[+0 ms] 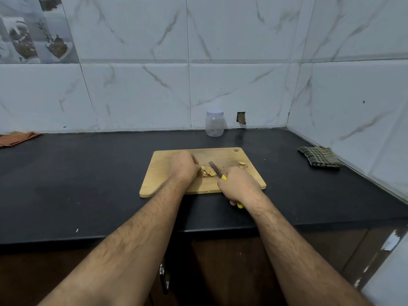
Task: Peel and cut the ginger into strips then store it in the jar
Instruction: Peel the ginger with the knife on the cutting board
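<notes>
A: What are the hands doing at this moment?

B: The right hand [239, 187] has its fingers closed around the yellow handle of one knife [217, 171]. The blade lies across the ginger [207, 170], pointing toward the far edge of the cutting board [159, 180]. The left hand [183, 166] is curled with the fingertips down, and it holds the ginger steady from the left side.

A: So which step is this?

B: I judge it is the cutting into strips. The ginger looks pale and already divided in several pieces, so the peeling seems finished. How many strips there are I cannot count, they are too small and lie together.

A: What does the next move need?

B: The blade must go down close beside the left fingertips, so these fingers should stay tucked back. After each cut the left hand needs to move a little away from the knife.

A: And around the hands?

B: Near the right edge of the board lie two or three small scraps [242, 164], probably peel or end pieces. There is one board, near the front edge of the counter [88, 184]. One jar [214, 123] with its lid on stands at the back edge of the counter, well apart from the board, and it looks empty. Two cloths lie on the counter: a checked cloth [320, 159] at the right edge and an orange cloth [17, 138] at the far left.
</notes>
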### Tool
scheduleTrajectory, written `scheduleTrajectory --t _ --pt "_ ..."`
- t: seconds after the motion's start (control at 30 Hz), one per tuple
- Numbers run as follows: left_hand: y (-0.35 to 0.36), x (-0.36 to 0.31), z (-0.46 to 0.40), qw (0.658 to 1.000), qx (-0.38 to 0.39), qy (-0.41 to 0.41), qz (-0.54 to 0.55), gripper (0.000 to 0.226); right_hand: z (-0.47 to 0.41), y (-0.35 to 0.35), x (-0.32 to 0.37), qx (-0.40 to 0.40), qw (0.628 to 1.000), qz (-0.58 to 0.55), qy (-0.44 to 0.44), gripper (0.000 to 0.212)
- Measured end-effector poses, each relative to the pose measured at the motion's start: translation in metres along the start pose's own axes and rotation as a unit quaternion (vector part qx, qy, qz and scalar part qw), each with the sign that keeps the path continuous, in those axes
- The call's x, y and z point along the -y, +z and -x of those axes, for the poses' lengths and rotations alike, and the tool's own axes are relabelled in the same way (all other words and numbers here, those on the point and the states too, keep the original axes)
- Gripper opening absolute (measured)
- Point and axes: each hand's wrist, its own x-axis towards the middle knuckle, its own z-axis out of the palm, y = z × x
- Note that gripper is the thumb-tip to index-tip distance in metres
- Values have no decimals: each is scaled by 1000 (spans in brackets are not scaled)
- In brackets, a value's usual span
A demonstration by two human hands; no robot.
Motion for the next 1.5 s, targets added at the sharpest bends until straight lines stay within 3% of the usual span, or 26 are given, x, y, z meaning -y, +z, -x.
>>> scheduleTrajectory --t 0.17,0.33,0.5,0.73,0.87,1.07,1.2,1.5 --pt "3 3 4 999 -24 34 -10 7 1 -1 -4 -4 1000 -1 1 14" --pt "3 2 7 996 57 56 -34 9 2 -1 -5 -9 1000 1 -1 12" --pt "0 -1 6 997 70 40 -19 1 6 -1 -3 -9 1000 -5 -5 10" --pt "-6 11 8 994 90 13 64 23 10 -2 0 10 1000 2 -9 11" --pt "-7 11 10 996 82 17 28 7 12 0 5 38 999 15 -16 14" --pt "-7 10 14 996 79 14 31 7 11 3 11 47 999 25 -8 15" --pt "-9 12 14 993 88 -2 77 20 9 7 12 55 998 -4 -11 17" --pt "-19 13 21 970 139 -91 178 25 13 10 20 61 998 -3 -27 16"
